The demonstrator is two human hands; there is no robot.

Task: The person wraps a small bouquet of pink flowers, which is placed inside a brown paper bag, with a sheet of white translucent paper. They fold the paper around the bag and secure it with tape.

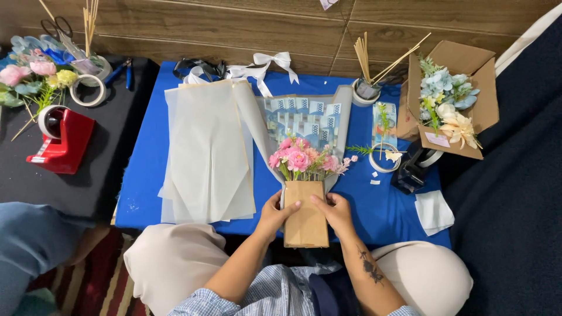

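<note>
Both hands hold a bouquet by its brown paper handle point(305, 219) at the near edge of a blue table point(146, 175). My left hand point(275, 212) grips the handle's left side and my right hand point(336, 212) grips its right side. Pink flowers point(300, 158) rise from the handle. Behind them fan out several folded banknotes point(304, 117) inside a grey paper wrap point(342, 105).
A stack of pale wrapping sheets point(205, 152) lies left of the bouquet. White ribbon bows point(263, 64), a cup of wooden sticks point(366, 88), a tape ring point(383, 161), a cardboard box of blue and cream flowers point(451, 99), a red tape dispenser point(61, 137) and a white tissue point(433, 210) surround it.
</note>
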